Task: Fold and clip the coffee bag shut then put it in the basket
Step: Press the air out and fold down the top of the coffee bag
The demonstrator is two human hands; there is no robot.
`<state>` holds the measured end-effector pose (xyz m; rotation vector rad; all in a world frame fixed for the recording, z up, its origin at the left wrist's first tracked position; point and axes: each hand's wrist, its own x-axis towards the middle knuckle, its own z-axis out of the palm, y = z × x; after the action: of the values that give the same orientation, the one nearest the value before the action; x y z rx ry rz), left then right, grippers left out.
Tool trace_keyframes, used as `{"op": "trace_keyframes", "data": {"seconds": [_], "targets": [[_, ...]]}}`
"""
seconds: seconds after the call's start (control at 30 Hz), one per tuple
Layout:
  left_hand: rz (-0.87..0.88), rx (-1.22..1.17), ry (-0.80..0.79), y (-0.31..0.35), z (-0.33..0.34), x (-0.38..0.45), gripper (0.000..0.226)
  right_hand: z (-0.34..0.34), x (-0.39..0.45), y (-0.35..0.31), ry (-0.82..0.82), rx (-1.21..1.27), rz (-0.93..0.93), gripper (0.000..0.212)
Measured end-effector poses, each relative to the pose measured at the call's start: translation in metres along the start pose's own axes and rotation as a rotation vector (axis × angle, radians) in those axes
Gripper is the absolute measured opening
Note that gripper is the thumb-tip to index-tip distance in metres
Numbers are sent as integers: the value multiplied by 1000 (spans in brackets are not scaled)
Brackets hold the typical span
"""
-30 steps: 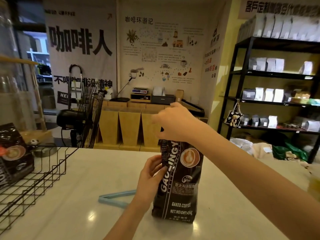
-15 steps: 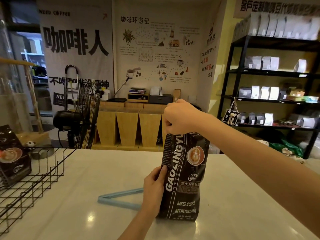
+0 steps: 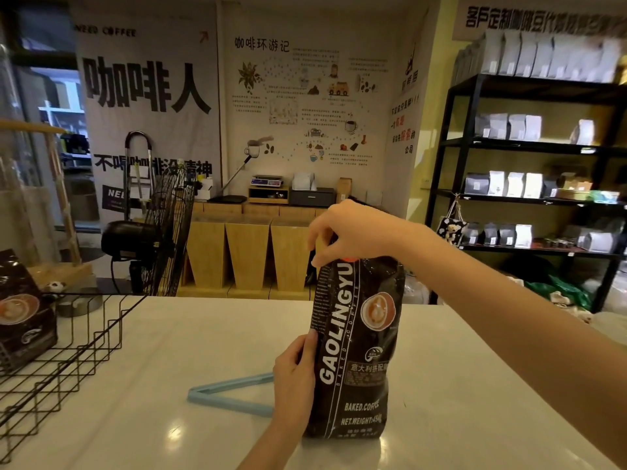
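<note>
A tall black coffee bag (image 3: 356, 347) stands upright on the white counter (image 3: 458, 385). My right hand (image 3: 349, 232) pinches the bag's top edge from above, hiding the opening. My left hand (image 3: 295, 374) presses against the bag's lower left side. A light blue bag clip (image 3: 230, 395) lies spread in a V on the counter just left of the bag, partly behind my left hand. The black wire basket (image 3: 68, 351) sits at the counter's left edge, with another black coffee bag (image 3: 23, 317) inside it.
A black floor fan (image 3: 152, 239) stands behind the counter's far left edge. Wooden bins (image 3: 247, 256) line the back wall. A black shelf unit (image 3: 529, 164) with white and grey pouches fills the right side.
My right hand has shifted right along the bag's top, and the bag stands taller and nearer. My left hand stays on its lower left side. The clip has not moved.
</note>
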<state>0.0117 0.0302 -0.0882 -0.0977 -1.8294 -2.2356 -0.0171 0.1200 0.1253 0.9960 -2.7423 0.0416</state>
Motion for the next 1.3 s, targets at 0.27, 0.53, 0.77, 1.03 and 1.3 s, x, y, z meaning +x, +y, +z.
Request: {"op": "trace_keyframes", "data": {"seconds": [0.27, 0.53, 0.77, 1.03, 1.3], "targets": [[105, 102, -114, 6, -20, -13, 34, -14, -2, -2, -110, 0, -30, 20], [10, -78, -45, 14, -16, -12, 17, -18, 8, -5, -172, -147, -71, 18], [13, -120, -53, 21, -15, -15, 16, -22, 12, -1, -202, -127, -84, 11], [29, -143, -57, 17, -12, -19, 13, -23, 13, 18, -176, -33, -29, 18], [77, -67, 8, 8, -12, -20, 13, 0, 15, 27, -41, 141, -33, 14]]}}
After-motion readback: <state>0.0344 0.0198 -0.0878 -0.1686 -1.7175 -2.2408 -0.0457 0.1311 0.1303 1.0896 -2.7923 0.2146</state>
